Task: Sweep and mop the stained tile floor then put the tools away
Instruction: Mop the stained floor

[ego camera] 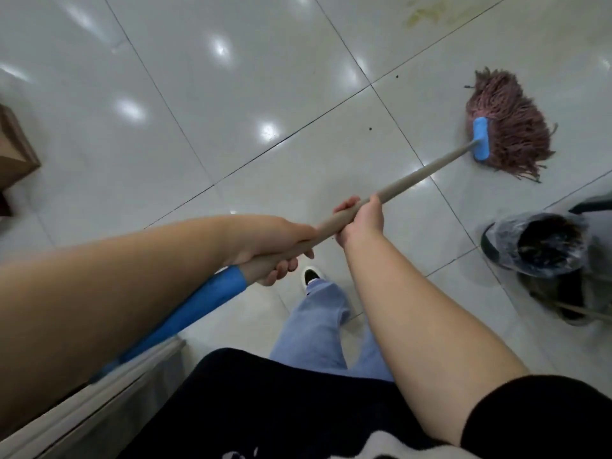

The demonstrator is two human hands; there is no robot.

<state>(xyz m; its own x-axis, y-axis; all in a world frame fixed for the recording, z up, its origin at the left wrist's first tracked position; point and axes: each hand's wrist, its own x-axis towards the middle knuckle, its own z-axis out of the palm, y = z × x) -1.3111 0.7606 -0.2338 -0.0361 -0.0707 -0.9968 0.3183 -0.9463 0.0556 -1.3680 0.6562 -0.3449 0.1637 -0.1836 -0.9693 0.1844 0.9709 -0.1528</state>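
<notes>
We hold the mop (506, 127) out over glossy pale floor (231, 94) tiles crossed by dark grout lines, its reddish-brown string head splayed flat on a tile to our right. Our left hand (275, 250) wraps the smooth beige pole (414, 178) just above its blue grip; our right hand (361, 220) curls round the pole further along. A yellowish stain (427, 13) smears the tile beyond. A plastic-lined bin (543, 243) stands nearby, right.

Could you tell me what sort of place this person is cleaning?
Probably an indoor room or hallway, home or workplace; I cannot tell which. It has a glossy pale tile floor reflecting ceiling lights, a bag-lined bin at the right and a cardboard box at the left.
</notes>
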